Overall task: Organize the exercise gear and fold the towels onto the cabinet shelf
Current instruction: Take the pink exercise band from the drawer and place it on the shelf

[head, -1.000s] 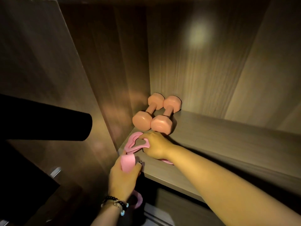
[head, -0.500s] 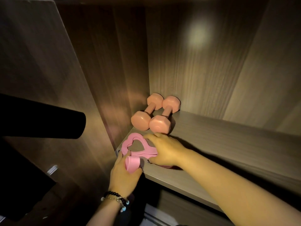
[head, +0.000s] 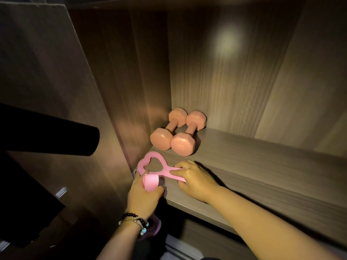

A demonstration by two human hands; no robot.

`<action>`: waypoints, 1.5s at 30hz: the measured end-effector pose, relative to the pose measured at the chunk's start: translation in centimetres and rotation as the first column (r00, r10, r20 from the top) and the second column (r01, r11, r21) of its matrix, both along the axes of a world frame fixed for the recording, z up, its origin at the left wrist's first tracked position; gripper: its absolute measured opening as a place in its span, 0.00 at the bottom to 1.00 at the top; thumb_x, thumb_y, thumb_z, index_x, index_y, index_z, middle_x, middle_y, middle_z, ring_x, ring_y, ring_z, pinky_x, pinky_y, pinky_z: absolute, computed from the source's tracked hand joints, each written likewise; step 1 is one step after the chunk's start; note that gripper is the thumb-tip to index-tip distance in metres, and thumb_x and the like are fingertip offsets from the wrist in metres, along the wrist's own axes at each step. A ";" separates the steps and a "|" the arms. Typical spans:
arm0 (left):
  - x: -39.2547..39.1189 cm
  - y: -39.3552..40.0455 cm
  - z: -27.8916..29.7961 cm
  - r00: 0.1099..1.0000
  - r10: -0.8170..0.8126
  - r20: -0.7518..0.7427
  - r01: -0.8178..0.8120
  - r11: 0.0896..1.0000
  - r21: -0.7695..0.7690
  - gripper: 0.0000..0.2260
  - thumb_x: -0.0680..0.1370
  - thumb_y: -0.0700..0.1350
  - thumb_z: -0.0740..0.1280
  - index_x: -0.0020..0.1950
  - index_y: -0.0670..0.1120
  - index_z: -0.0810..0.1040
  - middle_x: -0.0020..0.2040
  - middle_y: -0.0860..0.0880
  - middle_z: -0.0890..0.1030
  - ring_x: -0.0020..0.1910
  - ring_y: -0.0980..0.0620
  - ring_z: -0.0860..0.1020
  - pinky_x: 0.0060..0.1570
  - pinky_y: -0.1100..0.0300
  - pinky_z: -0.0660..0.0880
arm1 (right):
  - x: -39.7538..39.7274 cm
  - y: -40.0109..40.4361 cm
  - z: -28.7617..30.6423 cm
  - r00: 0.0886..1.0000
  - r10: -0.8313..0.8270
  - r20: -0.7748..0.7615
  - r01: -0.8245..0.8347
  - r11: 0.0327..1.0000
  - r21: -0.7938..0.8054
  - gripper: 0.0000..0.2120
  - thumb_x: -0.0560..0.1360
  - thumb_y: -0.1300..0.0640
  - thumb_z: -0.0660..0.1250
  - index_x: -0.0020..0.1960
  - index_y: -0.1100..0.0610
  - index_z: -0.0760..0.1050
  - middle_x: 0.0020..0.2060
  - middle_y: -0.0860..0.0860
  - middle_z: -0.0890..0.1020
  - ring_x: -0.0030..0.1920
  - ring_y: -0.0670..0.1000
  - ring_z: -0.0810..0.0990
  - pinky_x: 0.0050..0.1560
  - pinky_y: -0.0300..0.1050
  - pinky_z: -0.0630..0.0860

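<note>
Two pink dumbbells (head: 178, 132) lie side by side in the back left corner of the wooden cabinet shelf (head: 262, 169). In front of them a pink figure-eight resistance band (head: 155, 164) lies flat near the shelf's left front edge. My right hand (head: 195, 178) rests on the band's right part, fingers pinching its strap. My left hand (head: 144, 194) grips a pink rolled band (head: 150, 182) at the shelf edge. A loop of it hangs below my left wrist. No towels are in view.
The cabinet's left side wall (head: 122, 91) and back panel (head: 234, 72) close in the shelf. A black cylindrical object (head: 47, 132) juts in from the left. The shelf stretches away to the right of my arm.
The figure-eight band has been laid flat and spread on the shelf. My right hand slid right along it, and my left hand brought the rolled band up to the shelf edge.
</note>
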State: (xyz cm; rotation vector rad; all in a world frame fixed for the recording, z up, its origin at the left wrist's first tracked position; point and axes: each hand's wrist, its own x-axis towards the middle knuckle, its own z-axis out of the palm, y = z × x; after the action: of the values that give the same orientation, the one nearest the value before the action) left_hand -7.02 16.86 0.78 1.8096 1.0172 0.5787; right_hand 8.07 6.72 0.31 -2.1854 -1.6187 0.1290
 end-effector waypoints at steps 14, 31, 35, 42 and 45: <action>-1.8 -1.5 2.7 0.953 0.095 0.287 -0.075 0.994 -0.081 0.10 0.69 0.38 0.76 0.45 0.51 0.82 0.41 0.52 0.85 0.40 0.56 0.83 0.39 0.63 0.79 | 0.1 -1.3 2.3 0.997 0.019 0.074 -0.018 1.000 -0.014 0.28 0.76 0.52 0.63 0.75 0.49 0.64 0.73 0.49 0.63 0.73 0.50 0.59 0.72 0.49 0.58; -5.2 -10.5 12.3 0.759 0.020 0.650 0.339 0.841 -0.422 0.11 0.71 0.42 0.72 0.50 0.40 0.77 0.32 0.49 0.80 0.31 0.54 0.79 0.37 0.57 0.77 | -11.1 -14.1 7.1 0.772 -0.048 -0.634 0.183 0.972 0.149 0.09 0.72 0.60 0.68 0.48 0.47 0.79 0.41 0.46 0.82 0.41 0.43 0.79 0.47 0.45 0.77; -6.2 -13.0 13.2 0.732 0.038 0.681 0.342 0.844 -0.414 0.10 0.68 0.44 0.73 0.45 0.40 0.78 0.32 0.47 0.80 0.32 0.52 0.79 0.36 0.56 0.78 | -12.3 -18.2 8.2 0.720 -0.070 -0.690 0.239 0.959 0.153 0.03 0.71 0.58 0.69 0.43 0.52 0.81 0.35 0.50 0.82 0.37 0.46 0.79 0.42 0.45 0.75; -6.9 -15.9 11.4 0.852 0.099 0.514 0.208 0.837 -0.505 0.07 0.67 0.46 0.76 0.41 0.45 0.83 0.39 0.47 0.84 0.50 0.44 0.78 0.54 0.49 0.74 | -13.1 -23.2 11.3 0.696 -0.149 -0.702 0.399 0.893 0.207 0.09 0.72 0.57 0.71 0.51 0.53 0.75 0.33 0.54 0.84 0.30 0.48 0.80 0.33 0.40 0.76; -7.1 -16.7 10.3 0.930 0.062 0.363 0.151 0.835 -0.529 0.36 0.67 0.48 0.78 0.71 0.42 0.69 0.63 0.42 0.78 0.61 0.42 0.75 0.59 0.47 0.74 | -13.3 -24.2 12.4 0.588 -0.165 -0.792 0.473 0.864 0.171 0.14 0.70 0.56 0.72 0.52 0.55 0.72 0.33 0.57 0.84 0.27 0.49 0.78 0.27 0.37 0.71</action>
State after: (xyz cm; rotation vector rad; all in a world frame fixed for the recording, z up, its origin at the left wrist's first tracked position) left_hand -14.09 0.12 11.10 1.1521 0.7741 0.5038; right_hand -5.22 -17.46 12.68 -1.7156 -0.6681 0.5164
